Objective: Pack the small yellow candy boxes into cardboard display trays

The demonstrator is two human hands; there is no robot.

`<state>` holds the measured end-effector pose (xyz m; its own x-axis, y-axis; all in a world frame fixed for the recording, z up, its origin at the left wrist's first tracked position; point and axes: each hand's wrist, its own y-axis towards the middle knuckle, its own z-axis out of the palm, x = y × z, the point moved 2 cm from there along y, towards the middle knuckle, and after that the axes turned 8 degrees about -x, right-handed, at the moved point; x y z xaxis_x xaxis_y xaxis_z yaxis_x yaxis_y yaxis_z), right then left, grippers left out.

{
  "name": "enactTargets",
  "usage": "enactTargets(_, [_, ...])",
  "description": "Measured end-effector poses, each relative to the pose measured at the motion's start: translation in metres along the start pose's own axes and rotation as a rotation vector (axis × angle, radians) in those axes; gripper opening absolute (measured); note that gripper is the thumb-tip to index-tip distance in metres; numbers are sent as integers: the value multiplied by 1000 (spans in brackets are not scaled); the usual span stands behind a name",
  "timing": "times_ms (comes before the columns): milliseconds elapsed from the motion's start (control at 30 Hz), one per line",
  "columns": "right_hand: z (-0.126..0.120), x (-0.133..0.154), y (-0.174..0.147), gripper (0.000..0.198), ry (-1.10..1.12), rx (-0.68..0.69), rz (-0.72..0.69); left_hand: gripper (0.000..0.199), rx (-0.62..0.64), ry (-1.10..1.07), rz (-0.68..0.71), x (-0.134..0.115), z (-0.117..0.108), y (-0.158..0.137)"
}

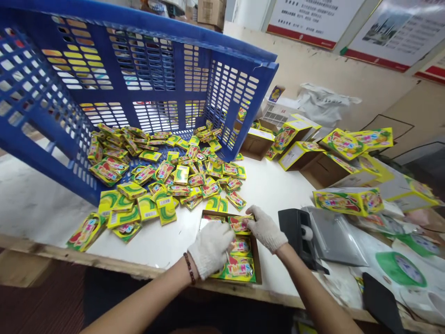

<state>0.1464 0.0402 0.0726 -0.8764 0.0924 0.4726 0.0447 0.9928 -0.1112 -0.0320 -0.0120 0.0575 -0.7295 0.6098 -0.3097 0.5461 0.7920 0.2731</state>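
Lower centre: right hand (267, 229) touching a pack (239, 224) in the carton (257, 260), left hand (211, 248) curled over more packs (239, 269) — can't tell either grip — pressing hard might crumple one.

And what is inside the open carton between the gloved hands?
Yellow-green packs lie inside the carton. The left hand hides part of its left side; what lies beneath cannot be seen.

1. One blue crate (143, 95).
2. Two gloved hands (211, 248).
3. One bracelet (189, 268).
4. One carton (257, 260) under the hands.
5. Two green tape rolls (385, 265).
6. Three wall posters (314, 18).
7. Dozens of small packets (181, 175), too overlapped to count.
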Motion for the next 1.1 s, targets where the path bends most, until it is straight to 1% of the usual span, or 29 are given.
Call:
enactTargets(33, [7, -4, -3, 20, -13, -31, 10, 18, 75, 21, 26, -6, 7, -1])
enactTargets(67, [14, -5, -6, 18, -48, -61, -19, 22, 131, 44, 36, -11, 14, -3])
enactTargets(133, [25, -4, -13, 13, -205, -123, -136, 31, 186, 77, 19, -18, 26, -8])
enactTargets(167, [27, -2, -15, 12, -309, -148, -189, 32, 194, 78, 9, -19, 31, -11])
enactTargets(233, [30, 1, -21, 15, -494, -155, -262, 27, 175, 36, 19, -19, 33, -17])
enactTargets(267, [30, 2, -23, 19, -558, -131, -289, 23, 148, -3, 37, -17, 31, -20])
enactTargets(333, [31, 6, -27, 27, -637, -30, -365, 14, 49, -83, 50, -7, 19, -24])
enactTargets(367, [32, 8, -29, 30, -666, 32, -404, 11, -21, -104, 17, 2, 10, -26])
enactTargets(400, [33, 11, -30, 32, -691, 92, -431, 9, -100, -93, -64, 14, 0, -27])
enactTargets(433, [33, 15, -31, 33, -712, 137, -441, 10, -179, -52, -181, 28, -11, -29])
enactTargets(500, [34, 22, -32, 33, -743, 189, -436, 16, -308, 80, -454, 61, -29, -33])
enactTargets(533, [33, 27, -31, 33, -752, 203, -434, 24, -338, 154, -583, 78, -35, -35])
enactTargets(567, [33, 31, -31, 32, -758, 217, -434, 36, -335, 222, -689, 93, -38, -38])
enactTargets(600, [33, 35, -30, 31, -762, 238, -433, 51, -308, 276, -768, 106, -38, -40])
enactTargets(633, [32, 38, -29, 30, -763, 262, -428, 63, -267, 310, -813, 116, -34, -43])
enactTargets(667, [31, 41, -28, 29, -757, 288, -419, 70, -237, 324, -839, 123, -28, -45])
enactTargets(700, [30, 42, -26, 27, -745, 310, -410, 71, -226, 313, -841, 127, -21, -47])
enactTargets(800, [27, 38, -20, 23, -704, 338, -403, 61, -299, 200, -789, 132, -6, -55])
enactTargets(867, [25, 31, -17, 23, -646, 321, -386, 51, -345, 132, -761, 132, -7, -63])
enactTargets(933, [26, 27, -17, 30, -511, 245, -370, 39, -381, 78, -755, 131, -15, -72])
enactTargets(1000, [30, 31, -22, 37, -284, 99, -396, 32, -432, 37, -783, 123, -29, -80])
enactTargets(1033, [31, 36, -26, 40, -154, 21, -429, 32, -460, -23, -789, 115, -34, -82])
enactTargets(1067, [33, 43, -31, 44, -20, -47, -462, 34, -480, -129, -774, 105, -38, -83])
enactTargets(1100, [35, 50, -37, 48, 106, -85, -486, 35, -482, -281, -738, 92, -40, -82])
